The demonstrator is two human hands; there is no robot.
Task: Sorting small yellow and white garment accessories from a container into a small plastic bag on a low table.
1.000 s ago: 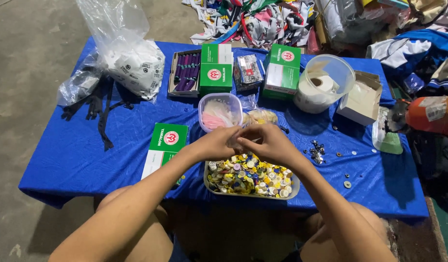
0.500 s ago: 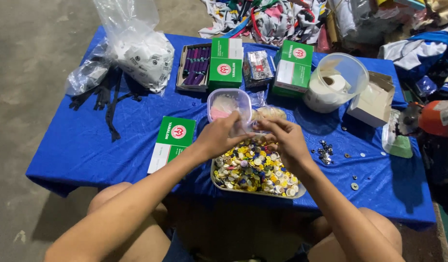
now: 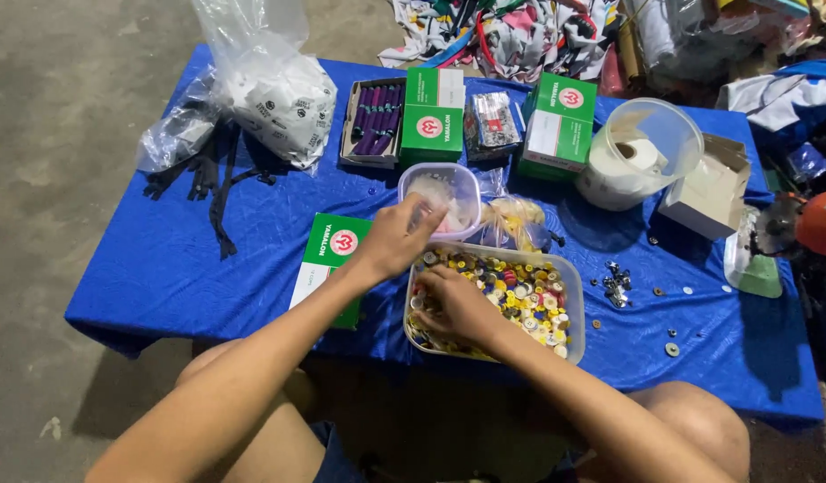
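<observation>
Sitting over the blue table (image 3: 163,268), you dug your right hand (image 3: 453,304), fingers curled, into the clear tray of coloured buttons (image 3: 556,309), while your left hand (image 3: 397,237), fingertips pinched together, hovered at eleven o'clock, by the small clear tub (image 3: 449,192), keeping both containers within easy reach.

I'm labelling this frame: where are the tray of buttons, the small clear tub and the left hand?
tray of buttons (image 3: 569,268): head view, far right rim.
small clear tub (image 3: 462,174): head view, far rim.
left hand (image 3: 397,238): head view, back of hand.
</observation>
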